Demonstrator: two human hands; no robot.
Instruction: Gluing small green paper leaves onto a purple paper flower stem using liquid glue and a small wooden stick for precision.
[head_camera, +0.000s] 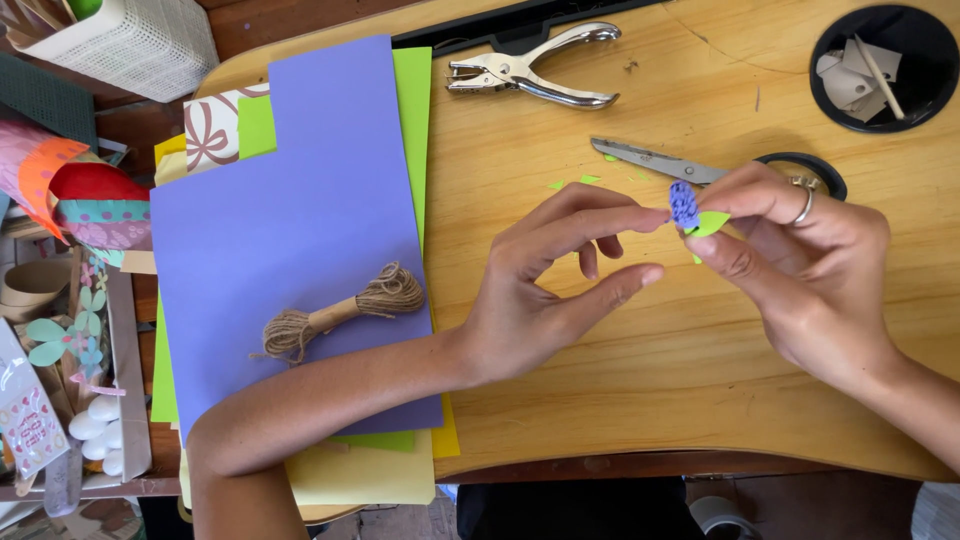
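the right hand (810, 270) is grasping a small purple paper flower (684, 204) with a green leaf (710, 223) between its fingers, above the wooden tabletop (640, 380). the left hand (550, 280) has released fingers and touches the flower with the index fingertip. scissors (650, 160) lie just behind, a punch (530, 70) further back

Head view: two hands at a small paper flower over a wooden table (620, 380).

Right hand (815, 265), ring on one finger, pinches a purple rolled paper flower (684, 204) with a green leaf (711, 223); left hand (550, 285) touches the flower with a fingertip. Scissors (655, 161) lie just behind the hands, a silver hole punch (530, 70) farther back, a black bowl (835, 25) of scraps at the far right. Twine bundle (345, 310) rests on a purple sheet (290, 230) atop green and yellow paper.
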